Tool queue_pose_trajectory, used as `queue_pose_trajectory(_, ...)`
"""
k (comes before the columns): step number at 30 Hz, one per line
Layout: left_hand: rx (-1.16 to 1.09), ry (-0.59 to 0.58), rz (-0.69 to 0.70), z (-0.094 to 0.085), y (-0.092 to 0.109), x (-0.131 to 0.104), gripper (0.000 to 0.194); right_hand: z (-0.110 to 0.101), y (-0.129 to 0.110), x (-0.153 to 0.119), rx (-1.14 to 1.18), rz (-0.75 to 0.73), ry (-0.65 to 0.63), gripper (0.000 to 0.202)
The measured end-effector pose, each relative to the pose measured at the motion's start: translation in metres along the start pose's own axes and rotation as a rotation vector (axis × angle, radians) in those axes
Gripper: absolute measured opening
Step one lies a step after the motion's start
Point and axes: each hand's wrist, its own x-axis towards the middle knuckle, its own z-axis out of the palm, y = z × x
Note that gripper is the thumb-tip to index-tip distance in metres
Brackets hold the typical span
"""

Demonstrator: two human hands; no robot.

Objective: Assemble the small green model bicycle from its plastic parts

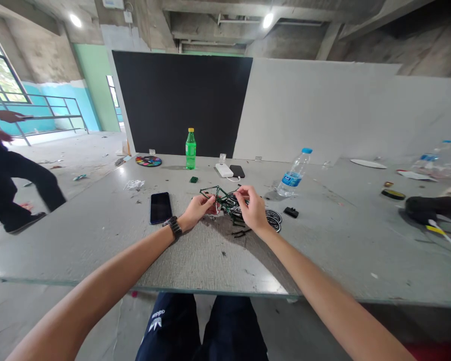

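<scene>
A small green model bicycle frame is held just above the table by my left hand, its thumb and fingers pinched on one end. My right hand is closed in a pinch at the other side of the parts; what sits between its fingertips is too small to make out. Below and between the hands lie dark bicycle parts, partly covered by my right hand. Small spoked wheels rest on the table just right of my right wrist. Thin black pieces lie nearer to me.
A phone lies left of my left hand. Beyond stand a green bottle and a tilted-looking water bottle. A white power bank, a small black block and clear plastic wrap lie around. Someone walks at far left.
</scene>
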Motion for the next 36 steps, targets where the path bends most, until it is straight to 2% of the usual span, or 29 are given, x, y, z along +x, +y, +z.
queue_pose_trajectory(9, 0.094, -0.005, 0.047, 0.003, 0.002, -0.001, 0.057, -0.001, 0.000, -0.002, 0.018, -0.001, -0.043, 0.017)
queue_pose_trajectory(17, 0.189, -0.037, 0.077, 0.000, -0.001, 0.001, 0.052, -0.002, -0.004, 0.001, -0.023, -0.050, -0.012, 0.017)
queue_pose_trajectory(24, 0.292, -0.025, 0.098, 0.001, 0.004, -0.002, 0.054, -0.004, -0.008, 0.001, -0.021, -0.087, -0.092, 0.014)
queue_pose_trajectory(31, 0.194, 0.099, 0.068, 0.000, -0.002, 0.002, 0.055, -0.004, -0.010, 0.001, -0.063, -0.175, -0.203, 0.013)
queue_pose_trajectory(36, 0.164, 0.075, 0.079, 0.001, 0.001, 0.002, 0.051, -0.003, -0.004, 0.001, -0.039, -0.164, -0.217, 0.014)
